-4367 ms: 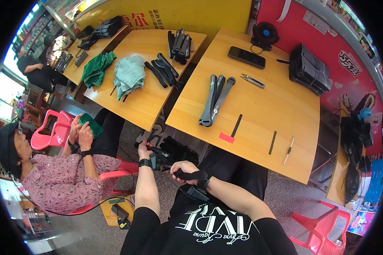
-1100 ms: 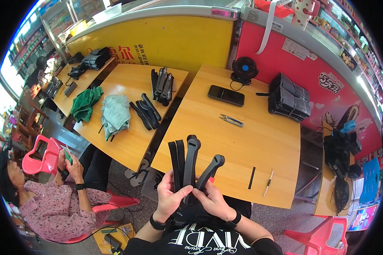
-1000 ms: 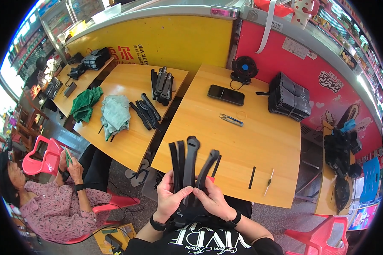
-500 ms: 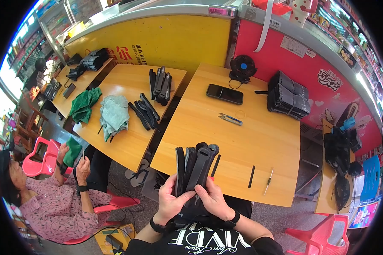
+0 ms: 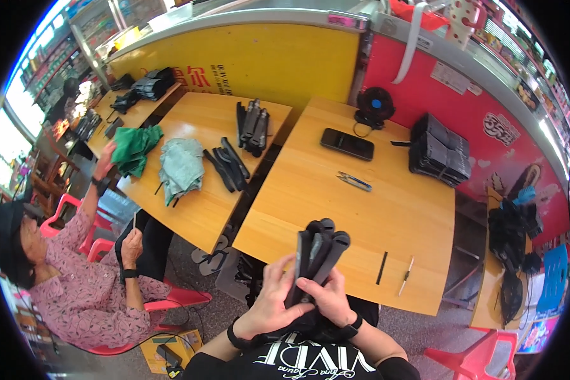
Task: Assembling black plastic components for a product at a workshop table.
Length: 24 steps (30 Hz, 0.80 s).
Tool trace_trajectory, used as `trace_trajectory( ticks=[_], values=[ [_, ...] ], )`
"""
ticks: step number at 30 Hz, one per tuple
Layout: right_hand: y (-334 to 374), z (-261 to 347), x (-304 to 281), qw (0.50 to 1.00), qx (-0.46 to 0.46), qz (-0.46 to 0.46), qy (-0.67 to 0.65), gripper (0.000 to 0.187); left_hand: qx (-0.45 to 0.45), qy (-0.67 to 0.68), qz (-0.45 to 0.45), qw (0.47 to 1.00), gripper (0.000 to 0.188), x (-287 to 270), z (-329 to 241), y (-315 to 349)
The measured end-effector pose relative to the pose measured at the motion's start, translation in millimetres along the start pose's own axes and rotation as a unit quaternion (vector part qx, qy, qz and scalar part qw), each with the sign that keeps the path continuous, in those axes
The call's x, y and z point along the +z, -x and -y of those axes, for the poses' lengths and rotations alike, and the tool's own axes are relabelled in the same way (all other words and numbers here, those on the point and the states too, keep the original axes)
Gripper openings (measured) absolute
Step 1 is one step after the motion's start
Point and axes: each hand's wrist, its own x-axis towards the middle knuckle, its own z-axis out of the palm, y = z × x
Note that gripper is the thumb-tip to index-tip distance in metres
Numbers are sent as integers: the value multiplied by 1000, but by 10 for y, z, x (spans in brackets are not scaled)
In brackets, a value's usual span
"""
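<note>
Two wooden tables stand side by side before the person, the right table [image 5: 361, 209] straight ahead and the left table [image 5: 202, 209] beside it. At the near edge of the right table both hands meet — the left hand [image 5: 273, 303] and the right hand [image 5: 330, 303] wrap a bundle of folded strips [image 5: 316, 253] that stands upright between them. Just right of the bundle lie a short flat strip [image 5: 382, 267] and a thin rod [image 5: 406, 276]. Further back sit pliers [image 5: 353, 181], then a phone [image 5: 347, 144], with a small fan [image 5: 373, 106] behind it and a stack of folded pieces [image 5: 438, 151] at the far right. On the left table lie a folded cloth [image 5: 180, 168] and more strips [image 5: 228, 166] — another person [image 5: 76, 278] sits at its left.
</note>
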Motion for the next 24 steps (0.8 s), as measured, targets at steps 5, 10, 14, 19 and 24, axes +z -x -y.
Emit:
trace_trajectory(
  ticks=[5,10,14,19,24],
  values=[
    [10,150,-141,992,52,52,-105,36,-175,217,99,955,65,-664,201,-284],
    [38,188,-74,994,41,53,-89,26,-279,144,-306,899,64,-1446,1286,-1142],
    [62,166,-96,992,63,42,-97,26,-368,-72,-244,894,83,-1643,2116,-1806],
    [43,176,-232,995,57,5,-76,33,-483,-281,-218,800,100,-1173,2027,-2276],
    [36,181,-303,996,60,3,-72,36,-481,-255,-244,803,82,-1198,2135,-2165]
  ],
)
